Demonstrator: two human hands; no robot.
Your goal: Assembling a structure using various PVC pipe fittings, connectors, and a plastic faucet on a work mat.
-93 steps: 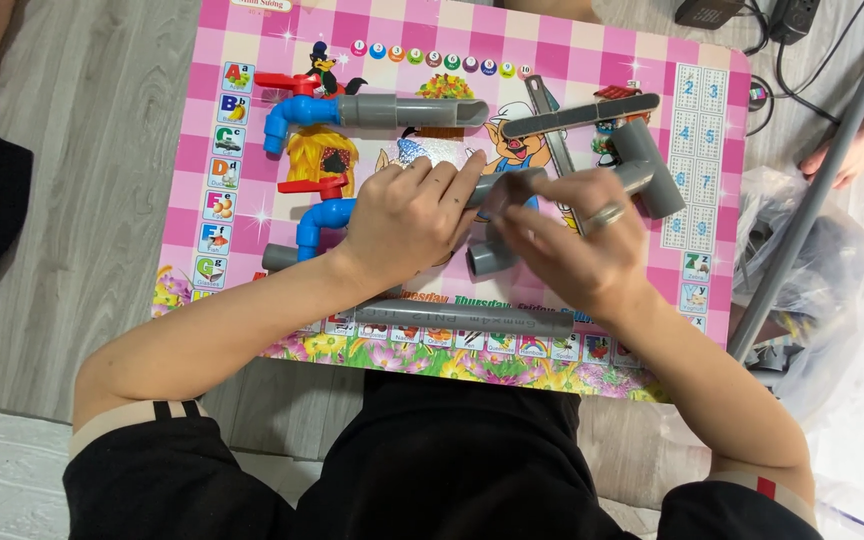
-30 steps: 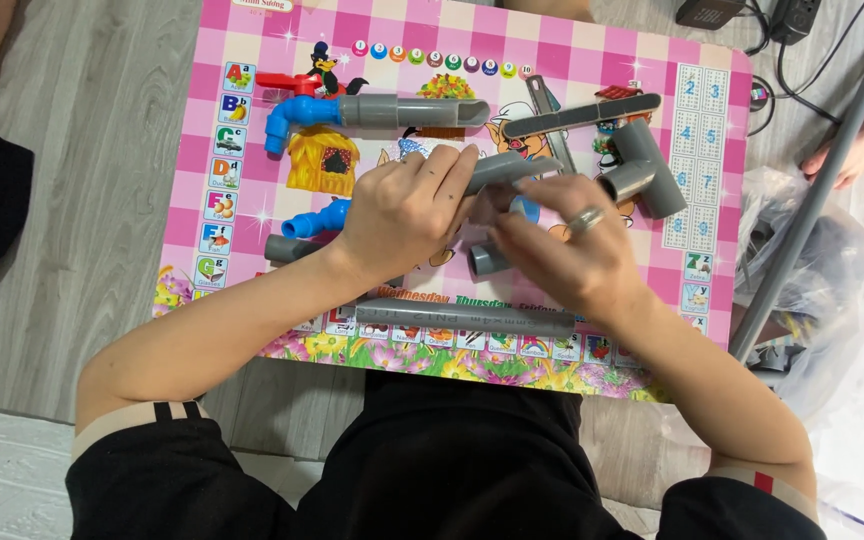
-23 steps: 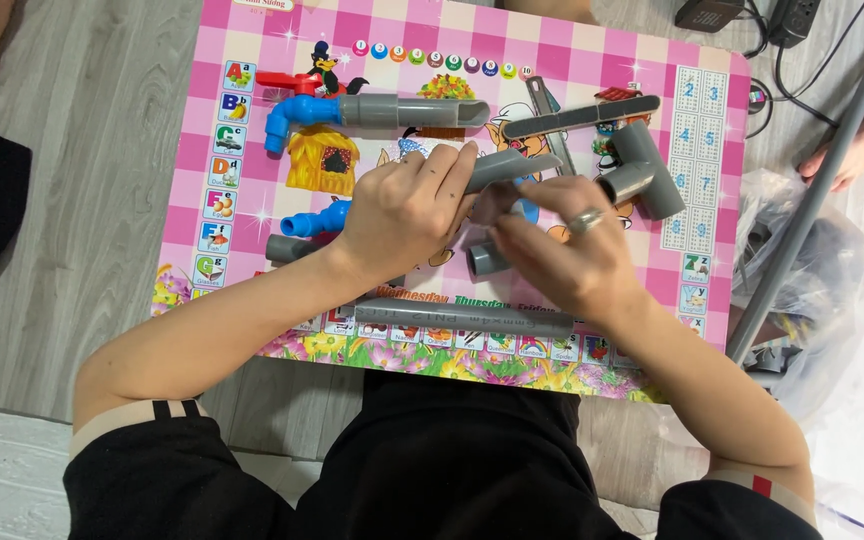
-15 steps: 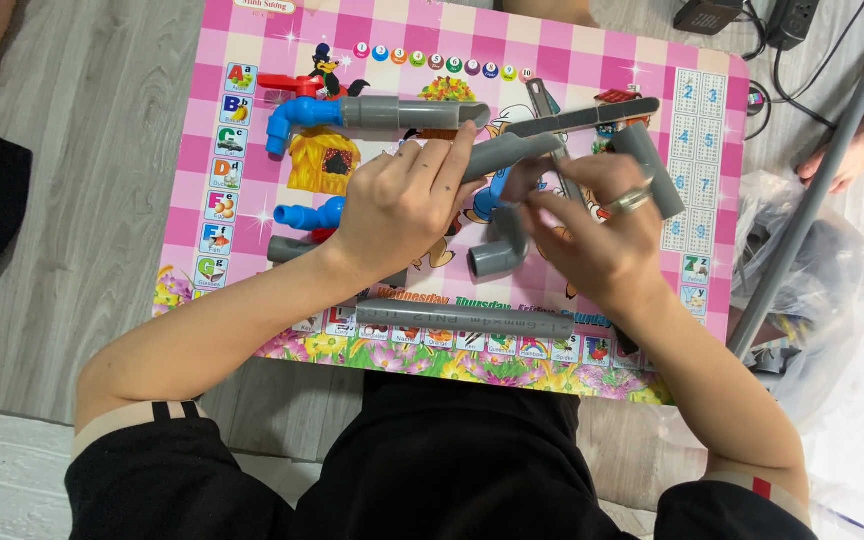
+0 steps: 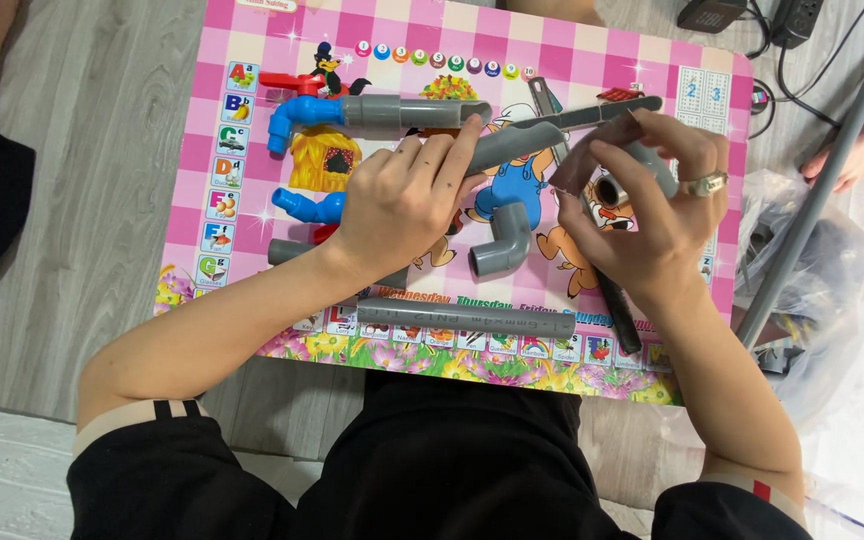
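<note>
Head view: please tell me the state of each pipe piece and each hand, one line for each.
left hand: grips a short grey pipe, lifted and tilted
right hand: holds a grey fitting, its open end showing
grey elbow: lies loose on the pink table
long grey pipe: lies flat near the table's front edge
blue elbow: joined to a grey pipe

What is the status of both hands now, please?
Left hand grips grey pipe. Right hand holds grey fitting, apart from pipe end. Loose grey elbow lies below, between hands.
</note>
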